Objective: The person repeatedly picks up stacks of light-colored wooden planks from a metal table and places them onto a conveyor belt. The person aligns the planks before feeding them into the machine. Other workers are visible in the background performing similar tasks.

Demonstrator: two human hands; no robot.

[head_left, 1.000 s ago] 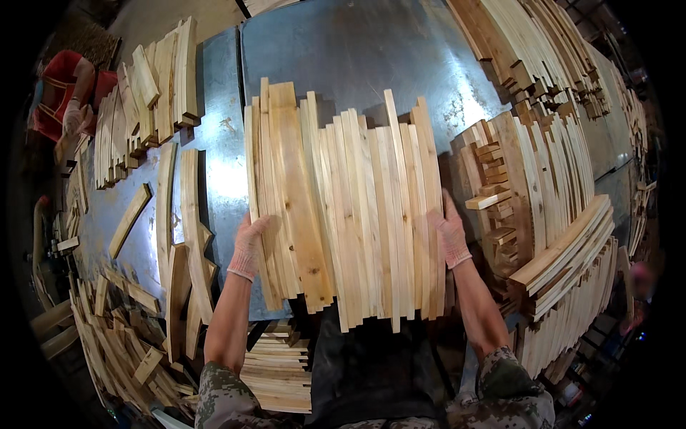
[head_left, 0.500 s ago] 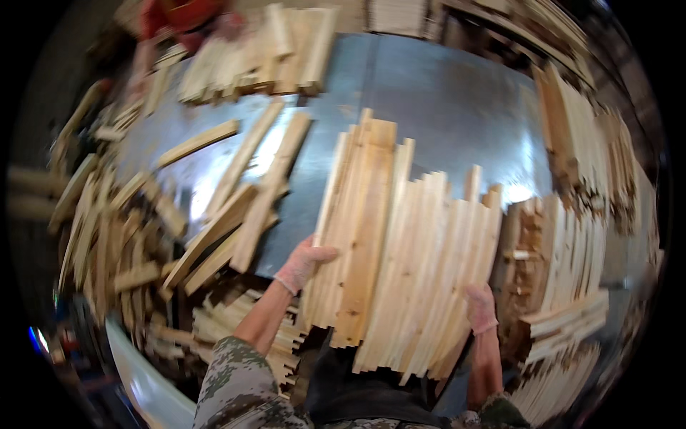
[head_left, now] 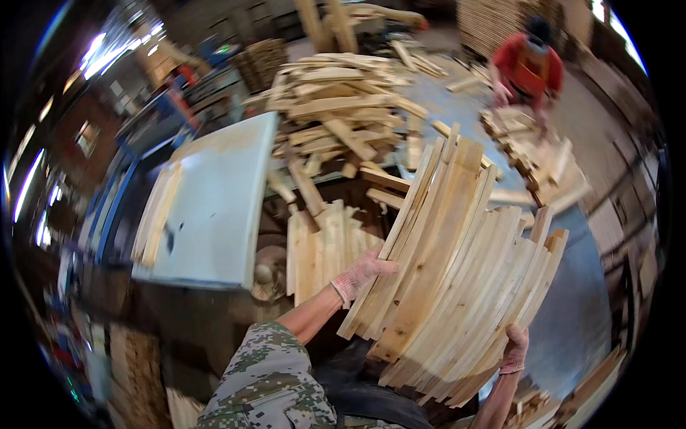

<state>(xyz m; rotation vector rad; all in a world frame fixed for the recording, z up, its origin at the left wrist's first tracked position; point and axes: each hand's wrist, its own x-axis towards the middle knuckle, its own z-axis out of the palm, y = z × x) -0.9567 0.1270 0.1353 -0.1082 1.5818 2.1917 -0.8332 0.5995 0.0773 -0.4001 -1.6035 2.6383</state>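
A wide bundle of pale wooden slats (head_left: 446,272), uneven at both ends, is held between my two gloved hands in front of my body. My left hand (head_left: 368,273) grips its left side, thumb over the top. On the opposite edge, my right hand (head_left: 515,349) presses against the outermost slats; its fingers are partly hidden beneath them. One broader, knotty board (head_left: 431,250) lies among the narrower strips. Just beyond my left hand stands another row of slats (head_left: 321,250), lower than the bundle.
A pale blue-topped table (head_left: 214,200) with a few strips (head_left: 158,214) stands at the left. A loose heap of wood (head_left: 336,107) lies ahead. At the far right, a person in red (head_left: 529,68) handles boards (head_left: 536,154) on the metal table (head_left: 572,279).
My view has swung left, bringing the pale blue-topped table fully into sight. The slat bundle, lying over the metal table before, has turned with me, still between both hands.
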